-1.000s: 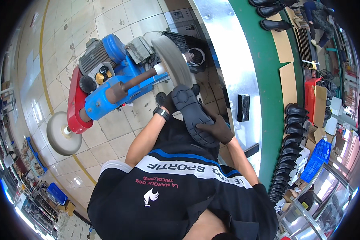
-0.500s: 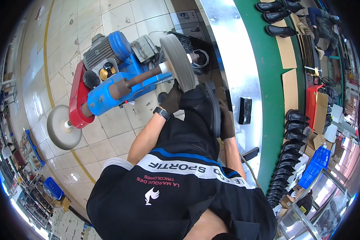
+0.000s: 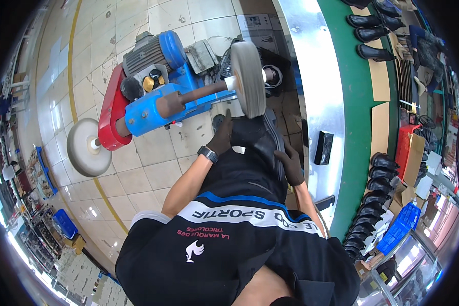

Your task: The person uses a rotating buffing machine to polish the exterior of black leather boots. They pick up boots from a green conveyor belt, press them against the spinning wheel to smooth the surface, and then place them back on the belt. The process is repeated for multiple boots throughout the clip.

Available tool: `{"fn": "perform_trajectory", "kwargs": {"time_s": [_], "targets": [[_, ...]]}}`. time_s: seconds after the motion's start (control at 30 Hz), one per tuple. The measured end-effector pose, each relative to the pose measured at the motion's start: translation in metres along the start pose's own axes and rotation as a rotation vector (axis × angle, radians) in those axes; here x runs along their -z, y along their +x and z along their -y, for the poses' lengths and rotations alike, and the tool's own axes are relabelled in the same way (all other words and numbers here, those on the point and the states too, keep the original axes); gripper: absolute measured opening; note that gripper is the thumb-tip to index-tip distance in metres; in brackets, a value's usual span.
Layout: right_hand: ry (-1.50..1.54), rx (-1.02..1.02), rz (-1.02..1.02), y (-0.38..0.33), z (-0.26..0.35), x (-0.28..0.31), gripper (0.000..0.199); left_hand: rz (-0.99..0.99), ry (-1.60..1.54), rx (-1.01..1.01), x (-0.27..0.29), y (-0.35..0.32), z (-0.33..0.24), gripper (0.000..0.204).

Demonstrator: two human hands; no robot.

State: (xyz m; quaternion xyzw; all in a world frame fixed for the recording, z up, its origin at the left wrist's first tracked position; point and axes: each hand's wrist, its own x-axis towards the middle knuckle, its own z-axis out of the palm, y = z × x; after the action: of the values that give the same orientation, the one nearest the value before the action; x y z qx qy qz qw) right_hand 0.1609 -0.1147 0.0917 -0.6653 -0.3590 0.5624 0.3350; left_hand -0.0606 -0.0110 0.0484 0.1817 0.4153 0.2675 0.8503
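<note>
The black shoe [image 3: 253,133] is sitting at the near rim of the grey wheel [image 3: 250,79]; the left hand [image 3: 222,136] is bracing its left side, finger closure hidden, the right hand [image 3: 291,166] is clasping its right edge. Any slackening grip is risking the wheel snatching it.

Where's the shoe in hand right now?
Head view, just right of centre: the black shoe is between the left hand and right hand, just below the right-hand grey wheel.

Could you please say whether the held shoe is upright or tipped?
Tipped: the black shoe shows its upper on the left, its sole edge along the right.
</note>
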Motion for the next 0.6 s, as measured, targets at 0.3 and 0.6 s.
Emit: {"fn": "perform_trajectory", "kwargs": {"time_s": [0.3,0.6], "targets": [[0.627,-0.186,0.094,0.097,-0.024,-0.032,0.066,0.218,1.051,-0.473,0.087,0.075,0.006,0.035],[0.840,-0.714,0.125,0.156,-0.046,-0.056,0.053,0.143,0.967,-0.219,0.177,0.145,0.048,0.029]]}}
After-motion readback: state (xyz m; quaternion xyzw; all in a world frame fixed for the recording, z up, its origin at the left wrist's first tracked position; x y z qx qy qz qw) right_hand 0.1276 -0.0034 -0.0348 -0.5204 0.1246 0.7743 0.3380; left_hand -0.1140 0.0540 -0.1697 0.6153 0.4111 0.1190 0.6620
